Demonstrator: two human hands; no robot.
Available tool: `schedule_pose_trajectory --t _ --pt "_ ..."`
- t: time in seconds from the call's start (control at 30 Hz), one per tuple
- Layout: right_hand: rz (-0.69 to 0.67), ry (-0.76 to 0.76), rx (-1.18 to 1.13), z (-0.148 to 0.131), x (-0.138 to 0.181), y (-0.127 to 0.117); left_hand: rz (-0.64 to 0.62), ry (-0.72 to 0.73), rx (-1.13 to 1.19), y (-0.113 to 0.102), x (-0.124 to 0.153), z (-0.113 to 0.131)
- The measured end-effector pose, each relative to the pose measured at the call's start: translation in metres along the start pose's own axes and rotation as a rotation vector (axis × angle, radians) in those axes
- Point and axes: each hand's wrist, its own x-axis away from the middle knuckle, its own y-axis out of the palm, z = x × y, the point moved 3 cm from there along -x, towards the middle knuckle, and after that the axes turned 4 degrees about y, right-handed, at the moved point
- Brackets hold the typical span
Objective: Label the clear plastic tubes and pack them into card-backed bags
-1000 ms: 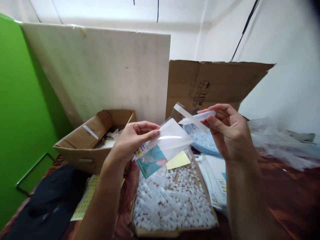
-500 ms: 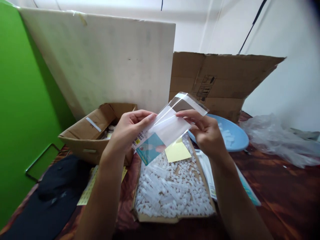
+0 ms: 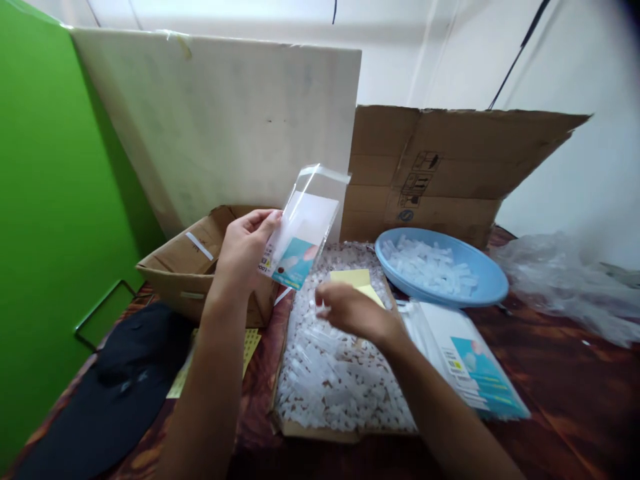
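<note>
In the head view, the left hand (image 3: 245,243) holds a clear bag (image 3: 310,207) by its left edge, with the thumb pressing over the fingers; this grip is narrow, with only the thin bag between. The bag lies to the right of the thumb tip, so most of it stands free of the hand. It is tilted, and its end with the white strip (image 3: 320,173) points upward. Inside is a card, whose blue part (image 3: 295,263) is at the lower end, beneath the level of the fingertips.

The right hand (image 3: 355,310) is lower, well apart from the bag, over the tray (image 3: 320,432) of small white pieces (image 3: 350,400). Its fingers are bent and blurred, and I cannot tell if something is between them. A yellow paper (image 3: 350,276) is just behind this hand, partly covered by it. Clear tubes (image 3: 320,360) lie on the pieces, nearer to the person.

To the right of the tray there is a pile of packs (image 3: 485,373), and behind it a blue basin (image 3: 493,285) containing white pieces. On the left stands a carton (image 3: 185,290), with a dark cap (image 3: 140,350) near it.
</note>
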Motion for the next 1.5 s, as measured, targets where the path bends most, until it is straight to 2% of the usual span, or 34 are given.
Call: schedule_pose_trajectory --t 0.07,0.17,0.23,0.3,0.37,0.4,0.47,0.53,0.57,0.63,0.73,0.9,1.17,1.27,1.43,1.5 --pt "-0.149 0.012 0.116 -0.008 -0.001 0.028 0.006 -0.039 0.080 0.001 -0.001 -0.001" --pt "-0.186 0.001 0.150 -0.016 -0.002 0.053 -0.073 -0.041 0.128 0.008 0.003 0.003" --pt "-0.153 -0.022 0.127 -0.015 -0.005 0.051 -0.139 -0.029 0.127 0.012 0.007 0.007" --pt "-0.102 -0.045 0.088 -0.009 -0.009 0.036 -0.174 -0.009 0.109 0.014 0.010 0.011" --pt "0.060 -0.064 -0.030 0.001 -0.011 0.007 -0.198 0.023 0.074 0.015 0.013 0.014" --pt "0.198 -0.080 -0.140 0.006 -0.009 -0.010 -0.212 0.036 0.061 0.016 0.014 0.016" --pt "0.635 -0.152 -0.594 0.020 0.001 -0.049 -0.241 0.048 0.060 0.016 0.016 0.018" --pt "0.943 -0.290 -0.983 0.032 0.017 -0.078 -0.280 0.038 0.078 0.017 0.018 0.020" --pt "1.021 -0.368 -1.095 0.036 0.025 -0.088 -0.308 0.024 0.087 0.018 0.019 0.021" --pt "1.074 -0.499 -1.178 0.039 0.041 -0.104 -0.377 -0.005 0.107 0.020 0.022 0.022" --pt "1.003 -0.596 -1.128 0.035 0.058 -0.117 -0.440 -0.032 0.145 0.023 0.026 0.024" --pt "0.914 -0.603 -1.014 0.024 0.068 -0.116 -0.493 -0.031 0.128 0.026 0.030 0.027" --pt "0.598 -0.454 -0.698 0.012 0.064 -0.106 -0.362 -0.033 0.094 0.035 0.029 0.025" --pt "0.521 -0.418 -0.672 0.015 0.061 -0.104 -0.372 -0.050 0.090 0.035 0.028 0.023" --pt "0.331 -0.472 -0.654 0.020 0.058 -0.102 -0.416 -0.053 0.049 0.031 0.028 0.023" --pt "0.295 -0.475 -0.687 0.023 0.058 -0.103 -0.456 -0.047 0.038 0.031 0.028 0.023"
